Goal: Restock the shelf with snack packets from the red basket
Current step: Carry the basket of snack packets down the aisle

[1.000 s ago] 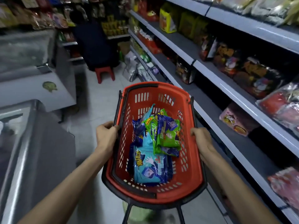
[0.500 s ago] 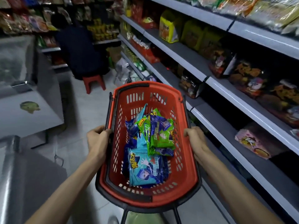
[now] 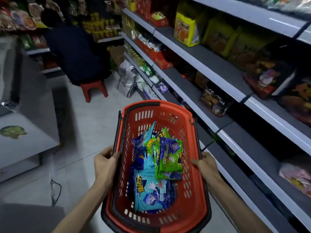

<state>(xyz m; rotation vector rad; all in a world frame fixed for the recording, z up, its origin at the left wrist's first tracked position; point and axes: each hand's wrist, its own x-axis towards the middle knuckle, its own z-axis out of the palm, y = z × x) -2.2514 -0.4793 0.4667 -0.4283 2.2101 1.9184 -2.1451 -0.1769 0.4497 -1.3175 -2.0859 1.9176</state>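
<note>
Left hand and right hand each grip a side rim of the red slotted plastic basket beside the grey metal shelf; freeing one hand could tip it, spilling the loose blue and green snack packets inside.

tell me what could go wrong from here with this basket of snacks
Both the left hand and right hand hold the red basket by its side rims; freeing one to take a packet may tip it.
The green packets lie loose on top of the pile and could slide out if it tilts.
A seated person on a red stool and bags on the floor narrow the aisle ahead; the basket might bump them.
</note>
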